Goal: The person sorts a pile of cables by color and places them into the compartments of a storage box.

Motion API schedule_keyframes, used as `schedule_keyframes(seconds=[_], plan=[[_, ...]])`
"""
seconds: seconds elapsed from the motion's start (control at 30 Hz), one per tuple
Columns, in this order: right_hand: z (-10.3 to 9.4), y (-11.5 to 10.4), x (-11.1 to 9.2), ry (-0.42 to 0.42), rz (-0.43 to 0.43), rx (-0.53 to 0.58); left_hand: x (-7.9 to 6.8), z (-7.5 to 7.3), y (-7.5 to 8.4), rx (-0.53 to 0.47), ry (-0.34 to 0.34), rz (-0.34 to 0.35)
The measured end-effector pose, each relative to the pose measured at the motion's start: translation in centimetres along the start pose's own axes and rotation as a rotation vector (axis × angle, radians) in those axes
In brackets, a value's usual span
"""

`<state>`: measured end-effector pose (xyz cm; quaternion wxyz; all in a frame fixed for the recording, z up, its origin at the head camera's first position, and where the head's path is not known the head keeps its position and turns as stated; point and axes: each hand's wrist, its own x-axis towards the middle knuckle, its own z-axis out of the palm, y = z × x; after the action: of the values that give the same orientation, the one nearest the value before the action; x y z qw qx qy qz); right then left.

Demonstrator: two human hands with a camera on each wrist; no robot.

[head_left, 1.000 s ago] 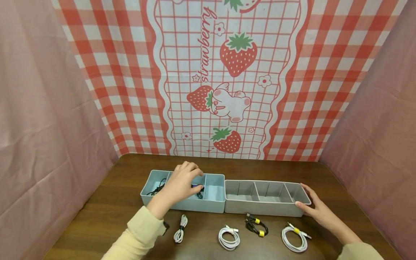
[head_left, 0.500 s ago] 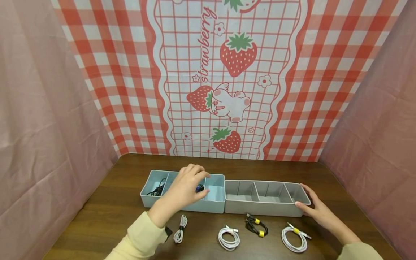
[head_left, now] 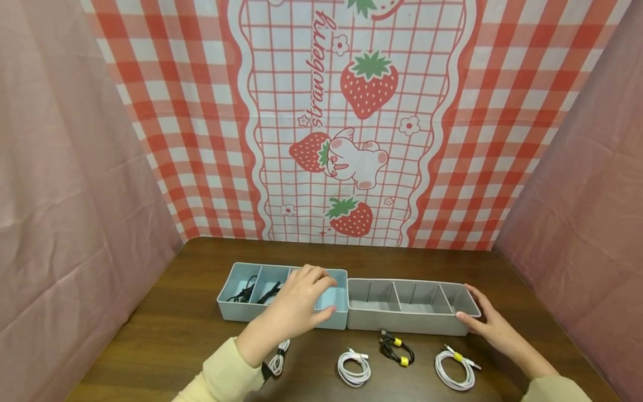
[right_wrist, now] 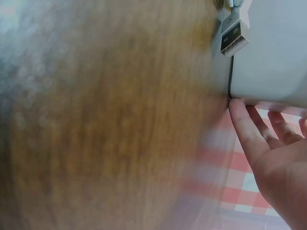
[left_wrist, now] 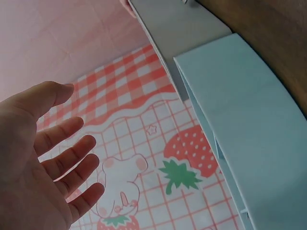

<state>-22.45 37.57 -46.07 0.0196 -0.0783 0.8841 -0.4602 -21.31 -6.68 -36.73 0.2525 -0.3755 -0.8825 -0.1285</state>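
Into the lower middle of the frame now, and the blue box (head_left: pixel 338 320) is being hovered over by the left hand (head_left: pixel 296 301), which is held across its right half. The fingers of that hand are spread apart, thumb set away from the rest; in the left wrist view they are seen gently curved at the left, with the blue box's wall shown at the right. By the open palm, two compartments at the blue box's left end are left in plain sight: a dark cable (head_left: pixel 243 293) is held in the first, and a black cable (head_left: pixel 269 293) in the second, partly hidden by the hand.

Over at the lower right, the grey box (head_left: pixel 407 322) is touched at its right end by the right hand (head_left: pixel 494 326). Its thumb is laid at the near corner, its fingers placed toward the far one, all parted.

The grey box is butted against the blue one, and both are carried by the brown table (head_left: pixel 161 324). Along the bottom of the frame, four bundles are lined up: a black-tied white cable (head_left: pixel 278 363), partly covered by the left arm, a white coil (head_left: pixel 353 382), a yellow-tied black loop (head_left: pixel 389 350) and a yellow-tied white coil (head_left: pixel 440 369). The upper middle is filled by a strawberry-printed cloth (head_left: pixel 369 84).
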Motion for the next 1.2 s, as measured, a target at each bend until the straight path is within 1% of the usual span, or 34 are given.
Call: schedule_keyframes(seconds=[0.2,0.43,0.7,0.8,1.0,1.2], plan=[[0.1,0.0,0.0,0.001,-0.003,0.003,-0.2,0.6,1.0,-0.012,-0.009,-0.010],[0.1,0.0,-0.1,0.003,-0.009,-0.002,-0.2,1.9,2.4,-0.072,0.034,-0.020],[0.1,0.0,0.0,0.002,-0.025,-0.002,-0.2,3.5,3.6,-0.087,0.051,0.026],[0.1,-0.1,0.1,0.009,-0.029,-0.009,-0.3,4.1,3.9,-0.084,0.039,0.037],[0.0,-0.2,0.0,0.009,-0.025,-0.010,-0.4,5.5,4.7,-0.038,0.015,0.093],[0.1,-0.2,0.1,0.013,-0.040,-0.025,-0.3,6.3,5.5,-0.040,-0.022,0.131]])
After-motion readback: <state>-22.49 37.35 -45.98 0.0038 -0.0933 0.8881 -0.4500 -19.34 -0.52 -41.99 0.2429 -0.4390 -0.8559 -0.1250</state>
